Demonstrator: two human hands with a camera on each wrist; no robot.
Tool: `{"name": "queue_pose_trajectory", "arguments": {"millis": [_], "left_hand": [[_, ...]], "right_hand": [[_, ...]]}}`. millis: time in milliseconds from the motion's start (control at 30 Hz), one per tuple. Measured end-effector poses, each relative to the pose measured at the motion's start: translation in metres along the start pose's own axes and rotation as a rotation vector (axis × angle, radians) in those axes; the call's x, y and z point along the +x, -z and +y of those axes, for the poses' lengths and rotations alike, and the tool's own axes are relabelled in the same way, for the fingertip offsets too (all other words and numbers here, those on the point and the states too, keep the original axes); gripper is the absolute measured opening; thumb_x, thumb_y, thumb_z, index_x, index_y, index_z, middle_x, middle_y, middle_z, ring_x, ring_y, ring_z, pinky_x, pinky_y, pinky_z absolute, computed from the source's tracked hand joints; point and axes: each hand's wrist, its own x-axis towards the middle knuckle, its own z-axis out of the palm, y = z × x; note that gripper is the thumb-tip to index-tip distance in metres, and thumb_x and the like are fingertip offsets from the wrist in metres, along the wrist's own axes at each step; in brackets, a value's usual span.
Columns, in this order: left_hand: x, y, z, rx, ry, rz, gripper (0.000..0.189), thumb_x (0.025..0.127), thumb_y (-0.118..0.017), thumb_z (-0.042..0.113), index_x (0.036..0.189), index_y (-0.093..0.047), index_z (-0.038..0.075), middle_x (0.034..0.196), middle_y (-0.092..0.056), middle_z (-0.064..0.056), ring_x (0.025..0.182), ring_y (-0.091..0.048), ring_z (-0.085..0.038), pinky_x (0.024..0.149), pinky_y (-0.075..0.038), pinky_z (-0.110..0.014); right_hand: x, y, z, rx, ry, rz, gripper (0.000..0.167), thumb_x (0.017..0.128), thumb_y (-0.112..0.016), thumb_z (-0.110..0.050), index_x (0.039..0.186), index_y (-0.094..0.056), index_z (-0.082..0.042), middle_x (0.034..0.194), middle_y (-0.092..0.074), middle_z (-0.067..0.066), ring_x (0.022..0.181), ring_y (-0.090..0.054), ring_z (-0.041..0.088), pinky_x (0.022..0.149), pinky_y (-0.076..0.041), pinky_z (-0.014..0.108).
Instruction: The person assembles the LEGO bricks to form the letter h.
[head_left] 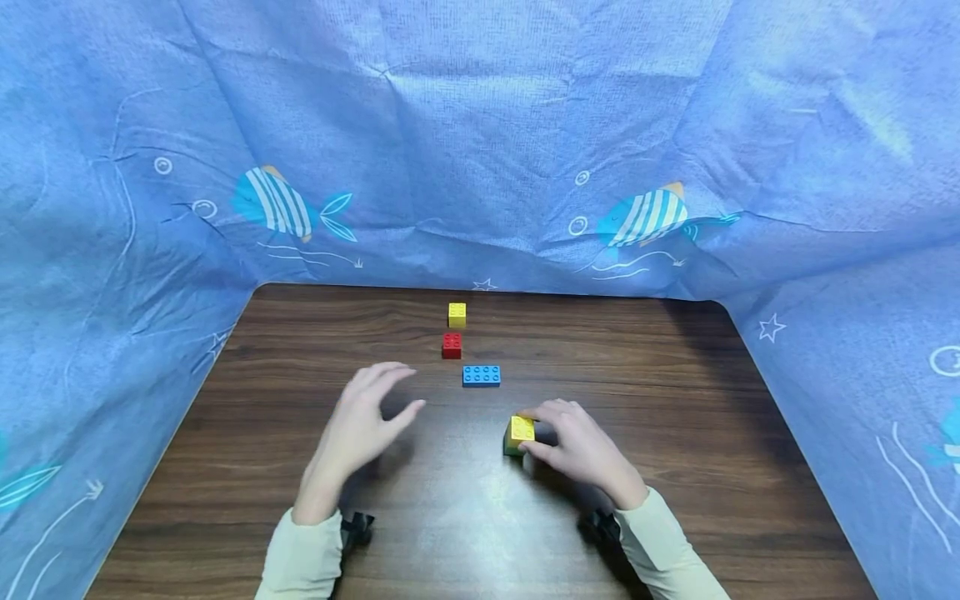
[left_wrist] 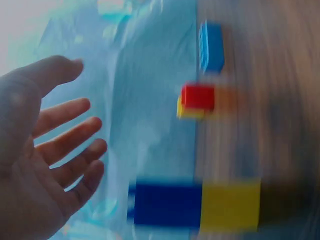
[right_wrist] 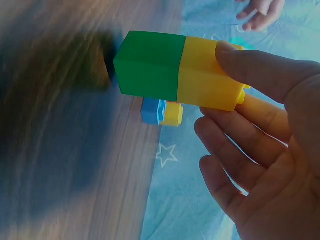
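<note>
My right hand (head_left: 576, 443) pinches a yellow toy brick (right_wrist: 202, 75) between thumb and fingers. That brick sits on a green brick (right_wrist: 149, 65), making an upright two-brick stack. Whether the stack touches the table cannot be told. My left hand (head_left: 360, 427) is held over the table with its fingers spread and nothing in it. Close by it in the left wrist view stands a stack of a dark blue brick (left_wrist: 167, 205) on a yellow brick (left_wrist: 230, 206). In the head view I cannot make out this stack; the left hand seems to hide it.
Beyond the hands, a blue brick (head_left: 481, 377), a red brick (head_left: 452, 347) and another yellow brick (head_left: 457, 315) lie apart on the brown wooden table (head_left: 637, 358). A blue fish-patterned cloth (head_left: 480, 150) hangs behind the far edge and along the sides.
</note>
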Motion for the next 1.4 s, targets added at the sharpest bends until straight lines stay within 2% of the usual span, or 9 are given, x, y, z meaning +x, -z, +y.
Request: {"name": "queue_pose_trajectory", "arguments": {"millis": [67,200,367,500,733,867,1033,1233,1400], "left_hand": [[-0.002,0.010,-0.011,0.027,0.024,-0.014,0.050,0.087,-0.081,0.031,0.131,-0.066,0.012,0.134,-0.062,-0.009,0.125,-0.056,-0.033,0.102,-0.042,-0.059],[-0.011,0.026,-0.029,0.053,0.110,-0.104,0.060,0.086,-0.082,0.029,0.139,-0.059,0.010,0.141,-0.056,-0.015,0.129,-0.051,-0.039,0.102,-0.041,-0.063],[-0.020,0.037,-0.044,-0.010,0.203,-0.188,0.067,0.086,-0.082,0.022,0.144,-0.053,0.006,0.145,-0.052,-0.019,0.135,-0.046,-0.043,0.108,-0.036,-0.065],[-0.024,0.038,-0.051,-0.033,0.236,-0.223,0.065,0.087,-0.081,0.022,0.144,-0.054,0.005,0.144,-0.055,-0.020,0.135,-0.048,-0.044,0.109,-0.034,-0.066],[-0.026,0.033,-0.061,-0.067,0.279,-0.232,0.050,0.090,-0.078,0.021,0.135,-0.061,0.006,0.133,-0.061,-0.018,0.125,-0.057,-0.040,0.102,-0.046,-0.061],[-0.026,0.028,-0.064,-0.084,0.287,-0.226,0.043,0.092,-0.077,0.023,0.130,-0.063,0.008,0.126,-0.065,-0.016,0.116,-0.063,-0.036,0.094,-0.052,-0.057],[-0.024,0.022,-0.064,-0.126,0.279,-0.238,0.040,0.092,-0.076,0.025,0.128,-0.063,0.011,0.121,-0.068,-0.013,0.108,-0.066,-0.031,0.088,-0.055,-0.053],[-0.023,0.017,-0.060,-0.136,0.261,-0.229,0.038,0.091,-0.078,0.021,0.125,-0.065,0.011,0.119,-0.069,-0.010,0.108,-0.066,-0.029,0.090,-0.055,-0.052],[-0.020,0.012,-0.047,-0.168,0.212,-0.258,0.038,0.090,-0.078,0.023,0.125,-0.066,0.013,0.120,-0.069,-0.006,0.110,-0.066,-0.026,0.094,-0.054,-0.052]], "right_hand": [[-0.001,0.001,0.002,-0.012,0.003,0.011,0.040,0.087,-0.081,-0.032,0.121,-0.072,-0.012,0.110,-0.074,0.000,0.102,-0.065,0.017,0.091,-0.051,0.043],[-0.001,0.001,0.006,-0.026,0.020,0.034,0.040,0.086,-0.082,-0.030,0.120,-0.073,-0.011,0.108,-0.074,0.000,0.100,-0.065,0.017,0.088,-0.052,0.044],[-0.001,0.003,0.010,-0.018,0.003,0.019,0.040,0.087,-0.081,-0.030,0.121,-0.072,-0.011,0.107,-0.073,0.000,0.099,-0.065,0.019,0.089,-0.051,0.045],[-0.002,0.005,0.012,-0.005,-0.022,-0.001,0.041,0.088,-0.080,-0.030,0.122,-0.072,-0.010,0.108,-0.073,0.001,0.100,-0.065,0.020,0.089,-0.051,0.046],[-0.002,0.004,0.015,0.002,-0.029,-0.010,0.042,0.087,-0.081,-0.030,0.123,-0.072,-0.010,0.110,-0.073,0.002,0.102,-0.065,0.020,0.090,-0.051,0.047],[-0.002,0.002,0.016,0.014,-0.050,-0.024,0.042,0.087,-0.081,-0.029,0.123,-0.072,-0.011,0.112,-0.073,0.003,0.104,-0.065,0.022,0.090,-0.052,0.048],[-0.003,0.001,0.017,0.036,-0.069,-0.035,0.041,0.087,-0.081,-0.029,0.123,-0.072,-0.011,0.113,-0.073,0.002,0.105,-0.066,0.019,0.089,-0.055,0.044],[-0.003,0.001,0.019,0.036,-0.061,-0.035,0.040,0.087,-0.081,-0.029,0.122,-0.072,-0.011,0.112,-0.073,0.002,0.104,-0.067,0.019,0.088,-0.055,0.043],[-0.002,0.002,0.019,0.025,-0.057,-0.030,0.039,0.087,-0.081,-0.030,0.120,-0.073,-0.012,0.111,-0.073,0.001,0.104,-0.066,0.019,0.090,-0.054,0.044]]}}
